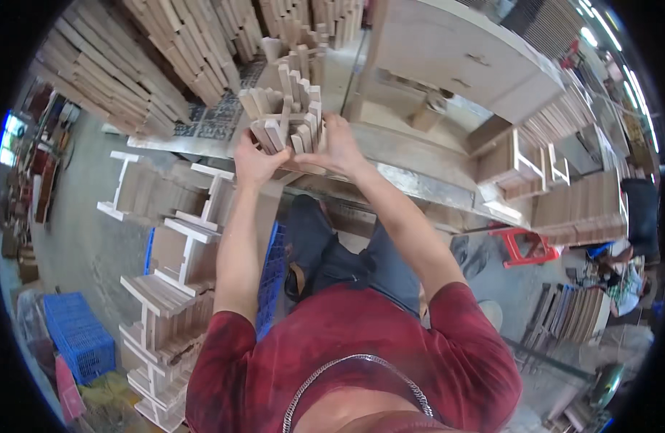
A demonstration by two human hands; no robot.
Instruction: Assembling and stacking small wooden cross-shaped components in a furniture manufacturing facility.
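A bundle of short, pale wooden strips (303,108) stands with its ends toward me on the bench in front of me. My left hand (257,157) is closed round the left side of its near end, thumb pointing inward. On the other side my right hand (335,150) grips the bundle, with its thumb across the near ends and its fingers along the right side. The strips' ends are uneven, some sticking up above others. The undersides of the strips are hidden.
Tall stacks of long wooden strips (181,43) fill the far left. A pale cabinet-like panel (462,54) stands far right on the bench (412,180). Stacked wooden pieces (166,317), a blue crate (78,335) and a red stool (527,247) sit around me. Another person (627,285) is at far right.
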